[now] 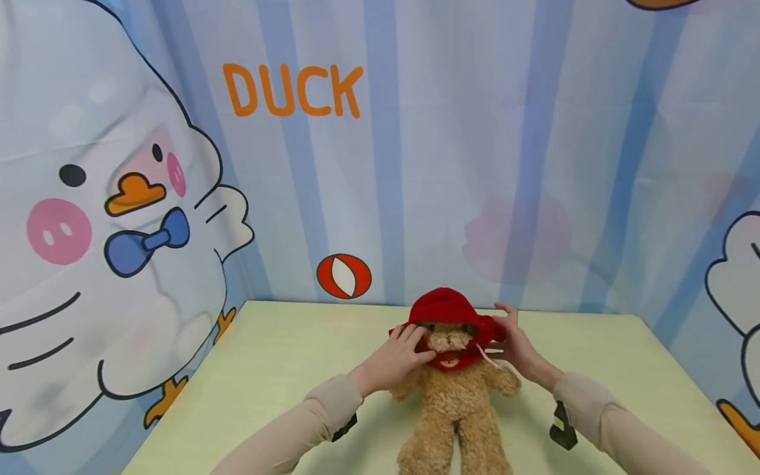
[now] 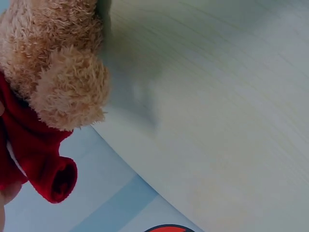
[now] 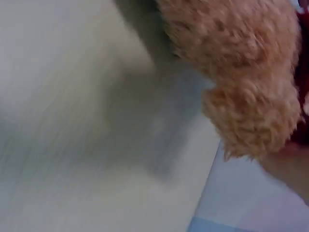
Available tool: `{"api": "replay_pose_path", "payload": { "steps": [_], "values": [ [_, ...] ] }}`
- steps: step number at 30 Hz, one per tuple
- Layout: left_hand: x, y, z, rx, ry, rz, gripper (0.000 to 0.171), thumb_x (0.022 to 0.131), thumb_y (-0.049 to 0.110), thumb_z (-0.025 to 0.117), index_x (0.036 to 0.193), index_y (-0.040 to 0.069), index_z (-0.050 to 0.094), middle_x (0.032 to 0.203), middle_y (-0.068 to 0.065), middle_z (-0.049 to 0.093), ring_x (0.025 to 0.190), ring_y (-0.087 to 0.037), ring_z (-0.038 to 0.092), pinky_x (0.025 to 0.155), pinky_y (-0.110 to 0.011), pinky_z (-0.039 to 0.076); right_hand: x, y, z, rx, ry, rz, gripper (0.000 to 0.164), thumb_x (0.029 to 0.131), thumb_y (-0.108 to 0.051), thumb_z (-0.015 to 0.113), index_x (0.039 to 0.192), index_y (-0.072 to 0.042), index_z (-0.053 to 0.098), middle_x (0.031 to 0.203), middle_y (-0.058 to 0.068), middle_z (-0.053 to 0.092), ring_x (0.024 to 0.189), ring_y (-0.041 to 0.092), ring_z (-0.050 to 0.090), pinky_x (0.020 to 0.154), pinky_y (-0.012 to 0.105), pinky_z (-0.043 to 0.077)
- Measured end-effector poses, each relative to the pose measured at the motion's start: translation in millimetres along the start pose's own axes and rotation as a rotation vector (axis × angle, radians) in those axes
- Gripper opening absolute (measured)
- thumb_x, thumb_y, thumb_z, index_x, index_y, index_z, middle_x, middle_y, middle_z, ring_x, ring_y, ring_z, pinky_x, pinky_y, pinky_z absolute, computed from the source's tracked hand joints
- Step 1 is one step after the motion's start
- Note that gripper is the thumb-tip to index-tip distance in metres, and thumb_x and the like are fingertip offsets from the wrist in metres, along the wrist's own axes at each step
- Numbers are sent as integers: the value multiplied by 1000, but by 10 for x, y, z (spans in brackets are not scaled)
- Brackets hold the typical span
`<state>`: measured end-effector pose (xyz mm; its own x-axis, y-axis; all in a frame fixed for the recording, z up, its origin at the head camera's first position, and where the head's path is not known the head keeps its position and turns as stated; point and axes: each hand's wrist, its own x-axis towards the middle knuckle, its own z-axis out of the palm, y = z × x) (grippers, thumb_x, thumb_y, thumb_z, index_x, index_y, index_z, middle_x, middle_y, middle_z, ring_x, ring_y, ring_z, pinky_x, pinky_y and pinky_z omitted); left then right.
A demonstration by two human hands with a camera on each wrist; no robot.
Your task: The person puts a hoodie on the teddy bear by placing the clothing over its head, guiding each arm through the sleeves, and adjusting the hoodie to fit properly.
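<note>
A tan teddy bear (image 1: 454, 399) is on the table, its face showing through a small red hoodie (image 1: 442, 305) pulled over its head. The garment is bunched round its head and neck, with a white drawstring hanging at the right. My left hand (image 1: 392, 361) grips the cloth beside the bear's cheek. On the other side, my right hand (image 1: 524, 348) holds the bunched red cloth, index finger raised. The left wrist view shows a loose red sleeve (image 2: 46, 171) below a furry paw (image 2: 72, 89). Another paw (image 3: 253, 116) hangs outside the cloth in the right wrist view.
The pale yellow table (image 1: 285, 356) reaches back to a blue striped curtain (image 1: 451, 132) printed with a duck and lettering. Dark wrist devices (image 1: 563, 425) hang under my sleeves.
</note>
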<state>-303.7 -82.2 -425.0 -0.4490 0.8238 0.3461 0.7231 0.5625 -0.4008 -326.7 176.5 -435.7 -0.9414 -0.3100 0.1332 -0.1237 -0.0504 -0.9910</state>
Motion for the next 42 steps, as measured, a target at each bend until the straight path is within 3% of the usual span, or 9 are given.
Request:
{"api": "replay_pose_path", "payload": {
  "steps": [3, 7, 10, 14, 19, 25, 30, 35, 42],
  "values": [
    [41, 38, -61, 44, 68, -23, 11, 88, 23, 54, 95, 21, 62, 100, -1, 55, 97, -19, 43, 80, -33, 35, 66, -72, -57, 311, -95, 255, 27, 96, -41, 21, 116, -30, 37, 97, -10, 58, 88, 14, 58, 76, 31, 45],
    [131, 104, -189, -50, 95, -124, 18, 91, 27, 48, 90, 9, 52, 69, 2, 54, 67, -13, 45, 72, -27, 30, 55, -93, -144, 518, -241, 352, 44, 95, -47, 18, 100, -23, 55, 94, -6, 62, 90, 15, 56, 78, 30, 44],
    [189, 125, -292, -275, 58, -247, 30, 91, 34, 48, 97, 6, 41, 59, 1, 49, 56, -12, 46, 71, -30, 28, 29, -120, -188, 603, -314, 328, 52, 94, -49, 17, 96, -17, 57, 90, -2, 61, 86, 14, 55, 79, 29, 41],
    [297, 103, -385, -703, 47, -338, 60, 83, 35, 61, 125, 8, 28, 98, -3, 58, 85, -16, 57, 82, -32, 38, 15, -239, -218, 600, -358, 256, 51, 97, -42, 17, 89, -16, 59, 91, -1, 60, 85, 15, 52, 79, 30, 37],
    [482, 50, -511, -1188, 89, -412, 75, 74, 29, 71, 133, 22, 25, 116, 0, 51, 89, -16, 52, 74, -28, 45, -30, -518, -198, 332, -323, 107, 40, 99, -20, 20, 105, -25, 59, 109, -12, 56, 99, 13, 51, 87, 37, 36],
    [552, -89, -566, -1765, 150, -627, 44, 76, 26, 70, 115, 23, 50, 115, 10, 55, 104, -9, 53, 85, -29, 43, -120, -955, -27, -371, -267, -337, 46, 91, -7, 46, 135, -14, 36, 148, -3, 11, 131, 20, 25, 94, 47, 35],
    [475, -239, -471, -2085, 132, -729, 16, 87, 12, 50, 78, 21, 61, 86, 11, 59, 78, -6, 54, 66, -20, 43, -114, -1091, 123, -598, -157, -627, 69, 77, 5, 63, 134, -4, 26, 141, 19, 23, 102, 14, 48, 72, 28, 49],
    [415, -273, -358, -1970, -15, -830, 14, 86, 16, 48, 79, 17, 60, 85, 8, 59, 69, -6, 49, 59, -19, 42, -117, -888, 168, -805, 43, -725, 57, 71, 18, 55, 124, -2, 49, 112, 15, 53, 68, 6, 44, 52, 18, 41],
    [460, -196, -426, -1257, 63, -673, 87, 76, 24, 68, 143, 17, 14, 142, -13, 23, 128, -29, 31, 97, -48, 37, -122, -749, 272, -912, 221, -851, 37, 72, 19, 48, 93, -6, 65, 96, 12, 64, 90, 25, 55, 62, 30, 45]
  ]
}}
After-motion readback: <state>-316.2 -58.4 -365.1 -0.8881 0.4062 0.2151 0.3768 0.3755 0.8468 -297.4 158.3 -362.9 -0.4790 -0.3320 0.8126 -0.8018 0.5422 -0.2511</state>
